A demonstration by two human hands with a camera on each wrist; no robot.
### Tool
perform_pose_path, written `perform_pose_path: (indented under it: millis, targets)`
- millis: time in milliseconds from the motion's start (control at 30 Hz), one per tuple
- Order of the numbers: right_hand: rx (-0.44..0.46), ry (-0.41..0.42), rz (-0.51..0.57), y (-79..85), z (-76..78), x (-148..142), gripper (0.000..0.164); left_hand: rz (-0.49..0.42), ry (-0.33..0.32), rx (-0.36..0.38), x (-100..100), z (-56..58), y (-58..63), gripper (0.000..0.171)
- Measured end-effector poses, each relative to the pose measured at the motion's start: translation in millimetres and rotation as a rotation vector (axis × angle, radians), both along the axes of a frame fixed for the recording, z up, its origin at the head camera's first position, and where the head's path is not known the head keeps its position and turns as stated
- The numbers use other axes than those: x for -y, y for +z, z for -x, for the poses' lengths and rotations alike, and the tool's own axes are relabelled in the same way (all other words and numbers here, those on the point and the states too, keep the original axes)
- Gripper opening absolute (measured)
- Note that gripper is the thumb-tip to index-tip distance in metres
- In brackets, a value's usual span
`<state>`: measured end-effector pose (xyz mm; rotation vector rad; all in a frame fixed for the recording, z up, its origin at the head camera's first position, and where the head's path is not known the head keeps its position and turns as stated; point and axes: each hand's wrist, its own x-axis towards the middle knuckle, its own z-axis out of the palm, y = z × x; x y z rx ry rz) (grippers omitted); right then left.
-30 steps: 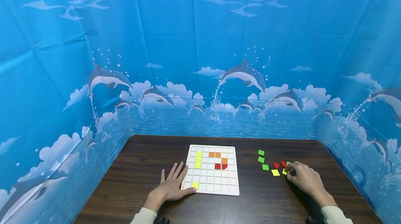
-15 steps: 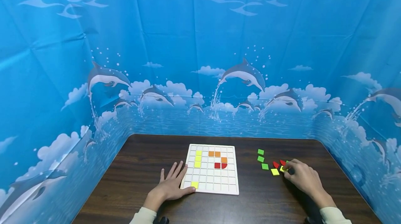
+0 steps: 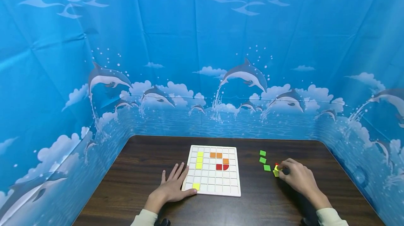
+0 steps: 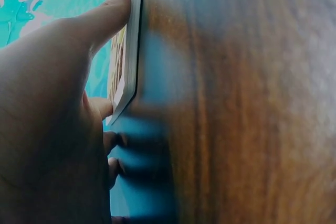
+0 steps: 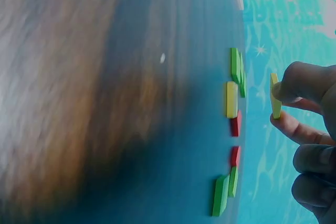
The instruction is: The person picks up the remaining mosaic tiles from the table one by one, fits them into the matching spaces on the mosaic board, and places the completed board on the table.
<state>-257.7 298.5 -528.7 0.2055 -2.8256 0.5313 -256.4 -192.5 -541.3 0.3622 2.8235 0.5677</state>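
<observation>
My left hand lies with spread fingers at the left side of a white grid board. Its thumb rests on the board's near left corner. My right hand pinches a yellow square tile between thumb and finger, raised off the table in the right wrist view. Below it lie another yellow tile and red pieces, mostly covered by the hand in the head view. On the board sit several yellow tiles, orange tiles, a red square and a red quarter-round piece.
Three green square tiles lie between the board and my right hand. More green pieces show in the right wrist view. The dark wooden table is enclosed by a blue dolphin-print curtain.
My right hand has picked up a yellow tile and moved it left and up, over the other yellow tile and red pieces. My left hand and the board stay put.
</observation>
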Motion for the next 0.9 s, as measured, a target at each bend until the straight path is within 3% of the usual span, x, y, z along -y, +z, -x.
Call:
perform_pose_path:
  millis: [433,633,800,900]
  targets:
    - [-0.097,0.046,0.029,5.5,-0.1,28,0.010,-0.032,-0.009,0.009,2,1.8,-1.9,0.111]
    - [-0.110,0.070,0.040,9.5,1.2,44,0.012,-0.011,0.003,0.017,2,3.2,-1.0,0.111]
    - [-0.128,0.096,0.049,8.8,4.0,56,0.011,-0.047,-0.008,0.011,4,4.5,-6.0,0.113]
    - [-0.140,0.108,0.049,10.0,5.0,64,0.011,-0.059,-0.012,0.017,2,2.3,-1.1,0.115]
